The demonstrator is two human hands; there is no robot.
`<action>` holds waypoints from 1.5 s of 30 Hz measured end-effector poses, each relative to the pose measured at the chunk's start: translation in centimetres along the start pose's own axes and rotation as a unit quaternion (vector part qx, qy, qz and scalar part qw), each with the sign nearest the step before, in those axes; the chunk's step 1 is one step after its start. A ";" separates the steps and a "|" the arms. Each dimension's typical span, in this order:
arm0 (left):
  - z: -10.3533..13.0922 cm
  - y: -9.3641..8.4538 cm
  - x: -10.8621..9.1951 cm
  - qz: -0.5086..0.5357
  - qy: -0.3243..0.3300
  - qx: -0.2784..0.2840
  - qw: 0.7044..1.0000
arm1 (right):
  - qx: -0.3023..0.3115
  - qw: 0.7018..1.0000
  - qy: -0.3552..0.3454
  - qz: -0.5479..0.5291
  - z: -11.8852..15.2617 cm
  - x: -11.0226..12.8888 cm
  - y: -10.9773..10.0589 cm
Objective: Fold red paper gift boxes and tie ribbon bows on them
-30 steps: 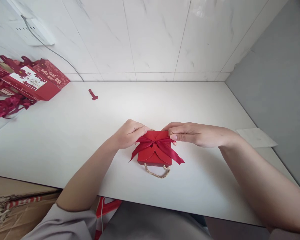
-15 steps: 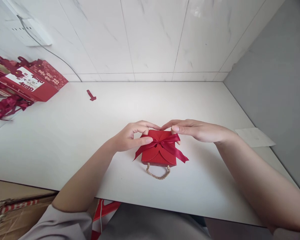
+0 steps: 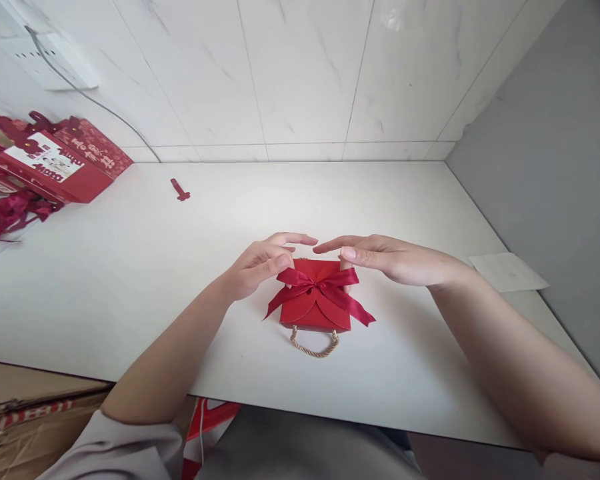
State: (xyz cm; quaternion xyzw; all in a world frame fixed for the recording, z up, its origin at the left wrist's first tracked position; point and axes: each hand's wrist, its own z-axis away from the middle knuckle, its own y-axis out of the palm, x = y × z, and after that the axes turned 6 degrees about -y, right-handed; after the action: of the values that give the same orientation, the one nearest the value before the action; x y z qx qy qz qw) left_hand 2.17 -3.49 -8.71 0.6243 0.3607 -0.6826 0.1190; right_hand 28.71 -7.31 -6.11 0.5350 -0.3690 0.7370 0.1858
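Note:
A small red gift box (image 3: 305, 317) lies on the white table, its scalloped flaps folded together on top. Across it is tied a dark red ribbon bow (image 3: 317, 287), both tails spread outward. A twisted beige rope handle (image 3: 314, 352) loops from the side nearest me. My left hand (image 3: 260, 263) is at the bow's left loop, thumb above it and a finger behind. At the right loop, my right hand (image 3: 375, 257) holds its thumb and a bent finger close together. Both index fingers stretch over the box's far edge, tips apart. Some fingers are hidden.
A red flower-topped strip (image 3: 180, 190) lies at the back left. Red printed boxes (image 3: 80, 163) and a heap of ribbon (image 3: 13, 213) stand at the far left. A white paper (image 3: 507, 272) lies by the grey right wall. A cable hangs from the wall socket.
My left thumb has drawn back leftward from the bow's middle to its left loop. The index fingertips have lifted and separated. The box stays in place.

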 end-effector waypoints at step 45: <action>-1.3 0.7 6.1 -0.120 0.060 -0.121 0.983 | -0.038 0.986 0.071 0.144 1.2 -0.6 -1.5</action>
State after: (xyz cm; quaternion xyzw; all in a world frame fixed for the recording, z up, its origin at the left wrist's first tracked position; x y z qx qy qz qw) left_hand 2.41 -1.43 -14.65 0.5969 0.5199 -0.6046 0.0891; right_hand 30.72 -7.20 -5.98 0.4154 -0.4556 0.7776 0.1237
